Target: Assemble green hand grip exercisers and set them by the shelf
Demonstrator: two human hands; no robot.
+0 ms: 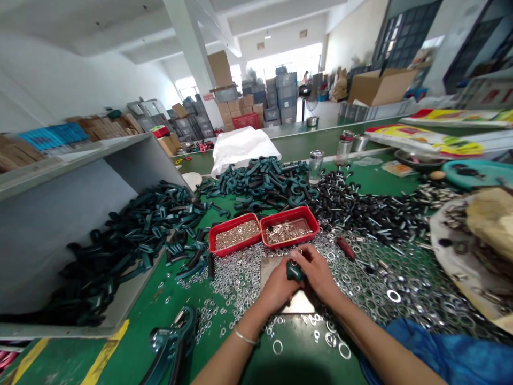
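Observation:
Both hands meet above a pale metal plate point(298, 303) at the middle of the bench. My left hand point(277, 286), with a bracelet at the wrist, is closed around a teal and black tool part point(294, 271). From the right, my right hand point(319, 272) is closed, its thumb and index finger bent together at the part's upper end. A small shiny spot shows at those fingertips, too small to name. Just beyond are two red trays, one with tiny metal pieces point(237, 235), the other with small pins point(286, 232). Loose metal washers point(236, 280) surround the plate.
Teal tool parts are piled at the back point(264, 179) and in a grey bin point(120, 315) at left. Black-headed bolts point(360, 214) spread rightward, near a red-handled screwdriver point(346, 248). A teal and black hand tool point(172, 342) lies front left. A glass jar point(316, 167) stands behind.

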